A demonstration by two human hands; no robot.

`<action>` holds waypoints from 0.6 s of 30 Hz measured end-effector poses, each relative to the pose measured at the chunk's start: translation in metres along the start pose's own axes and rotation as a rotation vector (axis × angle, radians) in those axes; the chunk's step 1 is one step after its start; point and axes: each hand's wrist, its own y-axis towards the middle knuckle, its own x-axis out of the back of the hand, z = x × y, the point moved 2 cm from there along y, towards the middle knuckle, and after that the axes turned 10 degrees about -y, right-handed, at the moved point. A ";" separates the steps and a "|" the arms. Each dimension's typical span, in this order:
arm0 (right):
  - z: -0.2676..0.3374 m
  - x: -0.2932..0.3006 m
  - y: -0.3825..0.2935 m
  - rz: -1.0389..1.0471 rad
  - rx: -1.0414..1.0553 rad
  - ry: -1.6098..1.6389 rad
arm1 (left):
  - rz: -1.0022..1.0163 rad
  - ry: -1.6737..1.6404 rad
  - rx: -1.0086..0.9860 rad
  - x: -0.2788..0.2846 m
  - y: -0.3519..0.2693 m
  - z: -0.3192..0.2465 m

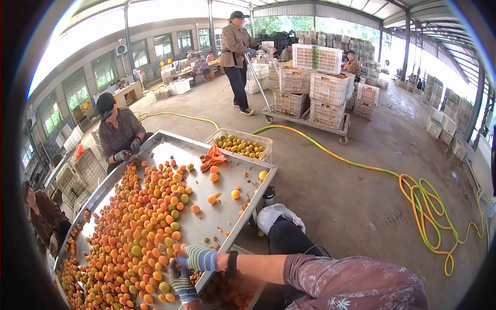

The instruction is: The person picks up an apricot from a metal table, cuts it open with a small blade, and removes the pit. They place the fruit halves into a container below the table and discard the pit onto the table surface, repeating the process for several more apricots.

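Observation:
My right hand [199,257], in a striped glove with a dark wristband above it, reaches over the near edge of a metal sorting table [223,248]. Just below it in the picture is my left hand [183,285], in a striped glove too, close to the right one. Both hands are at the border of a large heap of orange and green apricots [135,232]; the fingers are partly hidden and blurred, so what they hold cannot be told. A few loose apricots, an orange cloth or bag [213,157] and small scraps [211,238] lie on the tabletop.
A co-worker [118,128] in gloves sits across the table, another person [44,217] at far left. A plastic crate of greenish fruit [244,145] adjoins the table. Someone stands at a cart [310,116] stacked with crates. A yellow-green hose [333,153] crosses the floor.

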 end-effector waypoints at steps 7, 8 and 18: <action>0.001 -0.003 -0.008 0.023 -0.107 0.253 | -0.053 0.137 -0.143 -0.007 -0.006 -0.003; -0.004 -0.005 -0.006 0.024 -0.141 0.283 | -0.093 0.079 -0.041 -0.018 -0.010 -0.012; 0.008 -0.011 -0.017 0.174 -0.045 0.405 | -0.197 -0.187 0.040 0.010 0.015 0.017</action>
